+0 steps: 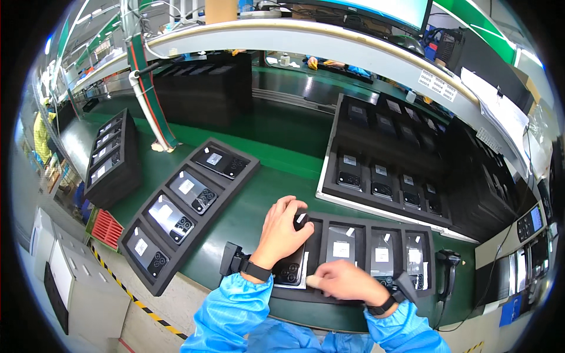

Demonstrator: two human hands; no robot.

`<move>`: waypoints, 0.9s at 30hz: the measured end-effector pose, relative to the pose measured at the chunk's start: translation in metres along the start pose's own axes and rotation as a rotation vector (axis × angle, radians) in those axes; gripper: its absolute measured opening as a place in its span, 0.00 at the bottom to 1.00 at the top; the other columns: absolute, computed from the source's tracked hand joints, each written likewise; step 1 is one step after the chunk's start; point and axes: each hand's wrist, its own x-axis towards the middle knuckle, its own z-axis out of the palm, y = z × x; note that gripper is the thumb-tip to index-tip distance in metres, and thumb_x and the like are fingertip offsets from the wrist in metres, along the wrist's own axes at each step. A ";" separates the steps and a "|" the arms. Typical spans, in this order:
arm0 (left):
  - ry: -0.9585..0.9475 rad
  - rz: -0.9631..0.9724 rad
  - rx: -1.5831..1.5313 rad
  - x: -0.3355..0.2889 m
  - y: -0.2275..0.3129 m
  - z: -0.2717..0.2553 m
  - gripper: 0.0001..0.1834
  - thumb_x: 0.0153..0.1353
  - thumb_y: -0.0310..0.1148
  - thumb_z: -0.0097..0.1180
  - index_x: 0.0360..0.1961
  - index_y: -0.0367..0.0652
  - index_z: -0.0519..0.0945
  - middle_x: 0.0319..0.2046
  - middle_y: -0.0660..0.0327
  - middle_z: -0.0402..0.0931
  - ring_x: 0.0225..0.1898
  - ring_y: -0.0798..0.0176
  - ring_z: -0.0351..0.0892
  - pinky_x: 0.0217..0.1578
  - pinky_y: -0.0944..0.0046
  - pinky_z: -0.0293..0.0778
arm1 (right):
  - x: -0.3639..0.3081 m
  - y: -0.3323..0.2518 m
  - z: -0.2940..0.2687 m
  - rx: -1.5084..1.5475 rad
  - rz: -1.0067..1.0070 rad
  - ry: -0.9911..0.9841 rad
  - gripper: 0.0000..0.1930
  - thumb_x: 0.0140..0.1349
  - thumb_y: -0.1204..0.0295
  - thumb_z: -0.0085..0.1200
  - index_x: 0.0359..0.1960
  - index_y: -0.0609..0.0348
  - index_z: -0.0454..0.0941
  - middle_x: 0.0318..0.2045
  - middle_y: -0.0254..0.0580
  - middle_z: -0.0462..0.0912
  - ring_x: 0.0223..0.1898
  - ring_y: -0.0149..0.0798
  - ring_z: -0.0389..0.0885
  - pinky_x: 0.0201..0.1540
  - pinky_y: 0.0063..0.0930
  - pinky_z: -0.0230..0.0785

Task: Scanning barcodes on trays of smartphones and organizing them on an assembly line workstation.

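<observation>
One smooth green worktop point(242, 219) runs beneath two long, matte black foam trays: a left tray point(223, 191), set aslant, with four glossy rectangular phones point(172, 217), and a near tray point(362, 247) with square-edged slots. Shiny, crinkled blue sleeves point(232, 312) reach in. The left hand point(278, 232) is clamped over a dark, glassy phone point(288, 269) at the near tray's left end. Just apart from it, the right hand point(341, 279) bends its fingertips beside that phone's lower corner; blur hides whether they pinch anything.
</observation>
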 end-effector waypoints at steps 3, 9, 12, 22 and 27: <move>-0.034 0.133 0.340 -0.003 0.006 0.004 0.35 0.52 0.43 0.69 0.61 0.44 0.75 0.65 0.44 0.68 0.68 0.39 0.66 0.68 0.43 0.62 | -0.043 0.027 -0.024 0.139 0.136 0.505 0.14 0.65 0.61 0.65 0.37 0.60 0.85 0.26 0.38 0.86 0.29 0.29 0.82 0.33 0.28 0.75; 0.021 0.063 0.176 -0.002 0.010 -0.009 0.40 0.51 0.36 0.69 0.67 0.40 0.70 0.69 0.39 0.62 0.71 0.35 0.61 0.71 0.41 0.60 | -0.137 0.155 -0.044 -0.334 0.315 1.367 0.23 0.59 0.66 0.68 0.54 0.61 0.78 0.48 0.56 0.82 0.51 0.50 0.80 0.57 0.46 0.71; 0.068 -0.071 0.125 -0.028 -0.004 -0.023 0.39 0.53 0.30 0.66 0.67 0.37 0.68 0.68 0.38 0.62 0.68 0.38 0.65 0.67 0.46 0.65 | -0.164 0.195 -0.034 0.056 0.431 1.323 0.31 0.62 0.63 0.66 0.65 0.62 0.72 0.50 0.60 0.83 0.50 0.52 0.82 0.56 0.44 0.74; 0.036 -0.458 0.308 -0.071 0.004 -0.076 0.30 0.58 0.35 0.64 0.60 0.33 0.74 0.41 0.44 0.81 0.40 0.51 0.82 0.42 0.55 0.75 | -0.213 0.112 -0.061 0.562 0.208 0.794 0.28 0.64 0.65 0.69 0.61 0.66 0.74 0.38 0.36 0.81 0.37 0.26 0.79 0.34 0.23 0.73; -0.320 -0.770 -0.029 -0.037 0.004 -0.098 0.20 0.75 0.34 0.54 0.62 0.33 0.76 0.53 0.51 0.80 0.47 0.56 0.81 0.48 0.55 0.77 | -0.212 0.108 -0.101 0.813 0.028 0.865 0.18 0.69 0.69 0.60 0.56 0.63 0.74 0.44 0.37 0.83 0.39 0.28 0.83 0.30 0.24 0.77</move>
